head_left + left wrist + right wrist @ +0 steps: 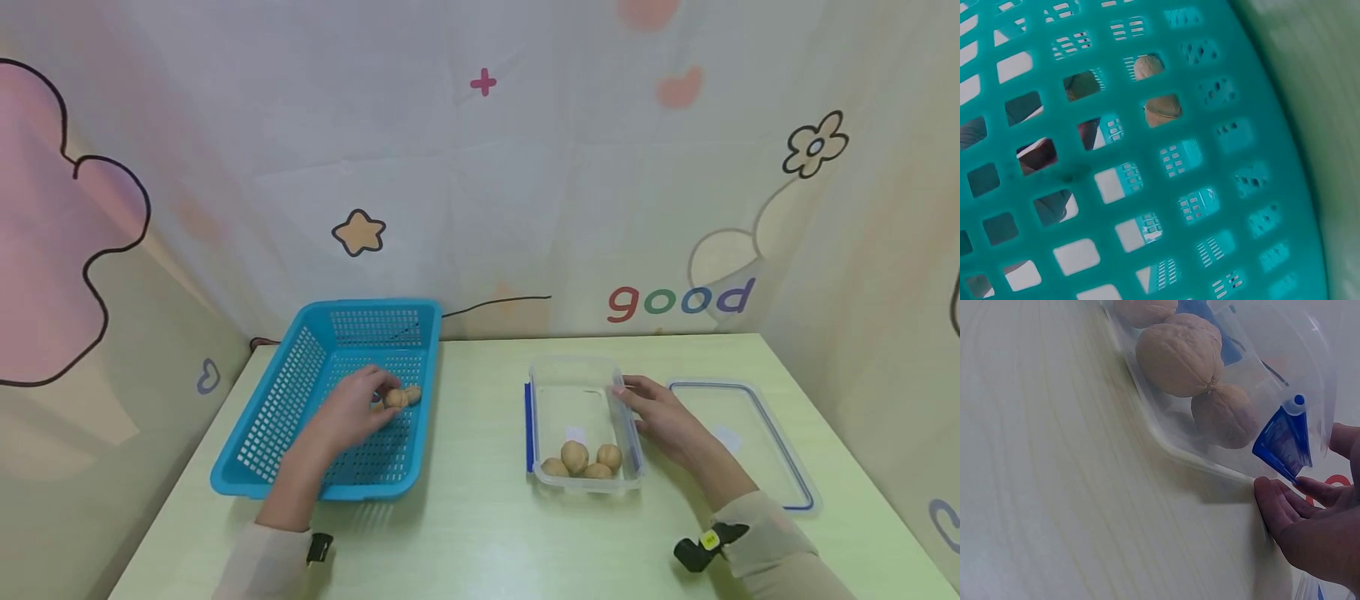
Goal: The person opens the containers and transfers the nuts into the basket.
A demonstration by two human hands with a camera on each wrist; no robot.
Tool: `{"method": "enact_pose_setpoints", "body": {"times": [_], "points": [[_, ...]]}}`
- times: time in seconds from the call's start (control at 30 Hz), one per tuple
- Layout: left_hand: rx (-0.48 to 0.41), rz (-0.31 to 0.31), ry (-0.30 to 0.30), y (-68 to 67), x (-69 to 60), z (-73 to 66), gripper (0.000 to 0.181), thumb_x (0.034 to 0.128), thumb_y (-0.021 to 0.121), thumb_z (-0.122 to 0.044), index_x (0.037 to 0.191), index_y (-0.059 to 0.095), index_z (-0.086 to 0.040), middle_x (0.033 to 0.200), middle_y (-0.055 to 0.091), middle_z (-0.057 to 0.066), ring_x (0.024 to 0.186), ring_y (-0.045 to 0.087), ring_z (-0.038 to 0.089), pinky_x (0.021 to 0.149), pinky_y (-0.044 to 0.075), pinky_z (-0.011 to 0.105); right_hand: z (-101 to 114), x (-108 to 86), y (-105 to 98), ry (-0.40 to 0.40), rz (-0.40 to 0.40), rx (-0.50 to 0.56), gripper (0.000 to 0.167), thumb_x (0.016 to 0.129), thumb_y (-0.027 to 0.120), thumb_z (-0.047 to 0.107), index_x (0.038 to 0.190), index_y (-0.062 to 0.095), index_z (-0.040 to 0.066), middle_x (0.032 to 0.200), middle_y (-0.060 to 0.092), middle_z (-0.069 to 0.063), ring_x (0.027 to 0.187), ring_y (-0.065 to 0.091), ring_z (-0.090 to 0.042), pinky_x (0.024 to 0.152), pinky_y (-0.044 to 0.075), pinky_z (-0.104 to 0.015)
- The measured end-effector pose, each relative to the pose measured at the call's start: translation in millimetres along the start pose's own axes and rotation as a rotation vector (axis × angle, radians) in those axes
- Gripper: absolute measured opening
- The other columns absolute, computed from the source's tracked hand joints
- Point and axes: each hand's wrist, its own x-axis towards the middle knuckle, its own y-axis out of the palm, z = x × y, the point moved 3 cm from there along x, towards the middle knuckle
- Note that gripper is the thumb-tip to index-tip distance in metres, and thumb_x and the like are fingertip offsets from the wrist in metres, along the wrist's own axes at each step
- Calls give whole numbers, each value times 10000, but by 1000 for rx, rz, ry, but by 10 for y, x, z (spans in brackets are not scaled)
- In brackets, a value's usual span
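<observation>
Head view: a blue plastic basket (322,493), rectangular, with latticed sloping walls, occupies the left of the pale wood-grained table (480,533), close to its far left corner. Within it, the left hand (348,412) reaches in over the near edge, wrist bent toward the right wall, thumb and fingers curved to either side of wrinkled tan walnuts (396,398); whether they have closed on one cannot be told. Right of the table's middle stands a clear rectangular container (577,408) with blue latches; four rounded, ridged walnuts (574,457) show at its near end. The right hand (663,421), forearm angled in from the table's near right corner, grips the container's right wall with bent, narrowly parted digits. Beyond, beside the table's right edge, lies a flat transparent lid (757,454) with a blue border.
</observation>
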Motion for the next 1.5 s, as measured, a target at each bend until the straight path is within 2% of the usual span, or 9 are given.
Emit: {"method": "enact_pose_setpoints", "body": {"times": [0.2,0.4,0.57,0.77,0.9,1.1,1.33,1.43,1.5], "points": [[11,30,0,62,21,-9,301,940,814,-105,1206,723,0,1143,672,98,1054,653,278,920,580,477,3,-18,-17,-2,-4,1,776,1108,573,394,1645,208,-29,1686,231,-268,1539,291,-427,1253,238,-596],[8,48,-27,77,11,-8,359,967,794,-143,1277,695,6,1228,668,133,1152,651,329,975,570,506,3,-24,-25,-2,1,3,775,1110,570,392,1647,202,-29,1687,228,-266,1536,295,-427,1252,242,-597],[31,4,-32,19,34,-90,431,1004,757,-202,1374,650,-9,1322,635,155,1222,639,364,988,573,519,-1,-25,-31,-8,0,6,773,1108,569,399,1646,213,-26,1684,239,-264,1534,297,-425,1252,246,-597],[79,-92,85,-35,43,-426,455,989,785,-238,1373,657,-32,1349,636,117,1265,624,326,1023,560,499,-21,-27,-30,-4,3,0,750,1118,550,390,1638,222,-40,1683,236,-273,1535,292,-432,1248,248,-604],[93,-109,157,-14,75,-710,469,964,813,-214,1369,654,-38,1324,636,99,1210,635,288,979,583,448,-26,-22,-26,1,1,-4,757,1114,558,393,1643,220,-30,1691,228,-265,1547,275,-433,1250,232,-610],[131,-86,217,119,194,-1000,477,953,829,-239,1360,660,-57,1327,644,83,1237,625,268,1030,562,400,-16,-28,-19,1,0,-12,758,1113,561,395,1643,223,-29,1691,232,-262,1546,278,-436,1249,231,-617],[203,-59,384,339,251,-1375,484,960,822,-258,1367,653,-58,1327,640,65,1226,631,238,973,582,326,-10,-35,-14,-8,0,-6,763,1113,561,395,1643,217,-31,1684,242,-264,1528,306,-431,1247,250,-609],[227,-27,427,449,265,-1518,492,968,814,-264,1383,643,-64,1337,634,52,1230,620,219,965,578,296,-3,-30,-8,-10,4,-8,767,1112,560,400,1644,214,-32,1685,237,-269,1526,308,-430,1250,248,-608],[239,1,434,530,275,-1599,498,969,812,-273,1392,640,-75,1348,629,45,1229,612,206,957,577,277,0,-25,-2,-10,5,-6,764,1112,560,402,1641,220,-32,1684,237,-270,1525,307,-431,1251,243,-609]]}}
